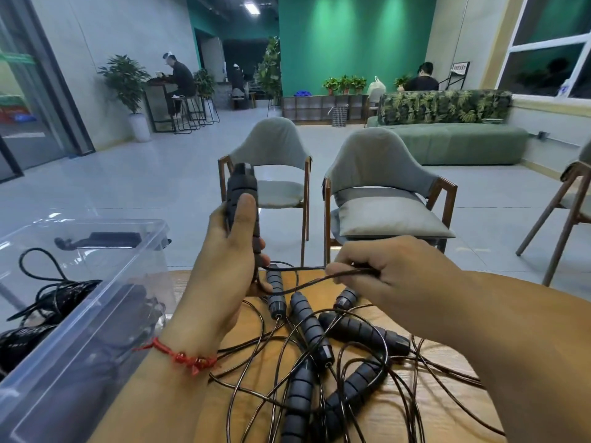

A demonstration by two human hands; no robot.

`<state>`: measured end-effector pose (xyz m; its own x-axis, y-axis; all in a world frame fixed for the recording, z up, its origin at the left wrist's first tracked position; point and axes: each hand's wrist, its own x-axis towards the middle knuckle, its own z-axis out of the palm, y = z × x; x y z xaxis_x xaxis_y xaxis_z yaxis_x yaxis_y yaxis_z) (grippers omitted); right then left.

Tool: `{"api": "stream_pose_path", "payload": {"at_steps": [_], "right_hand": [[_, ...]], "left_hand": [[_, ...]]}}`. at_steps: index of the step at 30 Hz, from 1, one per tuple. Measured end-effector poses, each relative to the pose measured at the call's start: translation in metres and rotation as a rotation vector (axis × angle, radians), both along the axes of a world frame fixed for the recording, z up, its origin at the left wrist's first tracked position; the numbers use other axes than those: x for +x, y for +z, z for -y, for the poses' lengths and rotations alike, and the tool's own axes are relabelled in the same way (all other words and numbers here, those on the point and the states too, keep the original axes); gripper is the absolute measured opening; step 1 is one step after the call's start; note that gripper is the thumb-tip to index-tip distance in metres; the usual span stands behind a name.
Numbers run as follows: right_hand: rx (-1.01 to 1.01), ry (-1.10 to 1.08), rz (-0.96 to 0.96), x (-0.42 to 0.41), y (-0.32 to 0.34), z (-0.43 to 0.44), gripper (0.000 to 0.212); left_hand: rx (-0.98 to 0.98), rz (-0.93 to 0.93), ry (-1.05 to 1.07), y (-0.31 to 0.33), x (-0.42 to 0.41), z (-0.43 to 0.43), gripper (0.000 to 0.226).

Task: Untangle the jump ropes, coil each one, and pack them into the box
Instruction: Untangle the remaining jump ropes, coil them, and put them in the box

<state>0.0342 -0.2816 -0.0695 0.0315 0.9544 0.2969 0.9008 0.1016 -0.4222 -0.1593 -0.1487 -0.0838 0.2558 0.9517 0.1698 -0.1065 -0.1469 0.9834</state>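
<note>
Gripping a dark ribbed jump-rope handle [243, 193] upright, the left hand [220, 257] is raised over the far edge of the wooden table [447, 420]; its fingers [244, 215] are curled round the handle, the thumb lying along its front; whether a second handle is held behind it cannot be told. A thin dark cord [297, 284] runs from below that hand across to the right hand [383, 270], whose fingers [339, 270] are closed in a pinch on it, just above the table. Beneath both hands lies the tangle of jump ropes [311, 334]: several grey-banded handles pointing different ways, their cords looping over and under one another across the tabletop. To the left, touching the left forearm, stands a clear plastic box [96, 314]; bundled black ropes [57, 295] show through its wall. A red string bracelet [182, 356] circles the left wrist. Beyond the table stand two grey-cushioned chairs [380, 161], and further back a green sofa [447, 139]; a small framed sign [460, 68] near the green wall carries writing too small to read; no brand shows on the handles or the box.
</note>
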Motion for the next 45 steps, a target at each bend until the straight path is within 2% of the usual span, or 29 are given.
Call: {"api": "stream_pose_path", "payload": {"at_steps": [2,4,8,12,15,19,21,24,26,28,30,32,34,38,40,43,45], "right_hand": [[-0.075,0.045,-0.001,0.002,0.002,0.005,0.029],[-0.144,0.068,0.050,0.001,0.003,0.009,0.035],[-0.068,0.041,-0.015,0.003,0.007,0.008,0.032],[-0.112,0.084,-0.101,0.006,0.010,0.011,0.021],[-0.283,0.164,-0.131,0.003,0.013,0.018,0.038],[-0.524,0.217,0.025,-0.003,0.011,0.019,0.082],[-0.526,0.187,0.077,-0.012,0.001,0.012,0.094],[-0.317,0.096,-0.068,-0.031,-0.020,-0.005,0.081],[-0.208,0.064,-0.240,-0.042,-0.030,-0.014,0.058],[-0.215,0.080,-0.479,-0.046,-0.031,-0.017,0.028],[-0.253,0.108,-0.672,-0.045,-0.024,-0.014,0.020],[-0.239,0.091,-0.600,-0.039,-0.019,-0.012,0.022],[-0.216,0.051,-0.397,-0.030,-0.017,-0.011,0.021],[-0.096,-0.019,-0.022,-0.014,-0.008,-0.002,0.024],[-0.024,-0.028,0.115,-0.010,-0.002,0.002,0.029],[0.193,-0.055,0.218,0.001,0.005,0.008,0.033],[0.316,-0.078,0.163,0.010,0.008,0.012,0.037]], "left_hand": [[0.029,-0.018,0.019,-0.004,0.004,0.001,0.038],[0.000,0.014,0.035,-0.004,0.004,0.001,0.042],[-0.158,0.149,0.008,-0.001,0.003,0.000,0.045],[-0.148,0.192,0.042,0.001,0.003,0.000,0.040],[-0.166,0.248,0.083,0.000,0.001,-0.002,0.039],[-0.144,0.242,0.062,0.002,0.002,0.002,0.039],[-0.141,0.258,0.008,0.004,0.006,0.008,0.042],[-0.181,0.319,-0.143,0.006,0.012,0.021,0.054],[-0.152,0.308,-0.213,0.007,0.015,0.030,0.053],[-0.087,0.289,-0.215,0.008,0.017,0.034,0.049],[-0.025,0.264,-0.152,0.010,0.015,0.030,0.041],[-0.003,0.223,-0.080,0.010,0.010,0.021,0.035],[0.045,0.147,-0.015,0.007,0.004,0.013,0.036],[0.293,-0.123,0.072,-0.002,0.000,0.009,0.046],[0.389,-0.272,0.056,-0.009,0.004,0.010,0.059],[0.429,-0.434,-0.003,-0.017,0.010,0.013,0.074],[0.401,-0.472,-0.080,-0.020,0.012,0.016,0.072]]}}
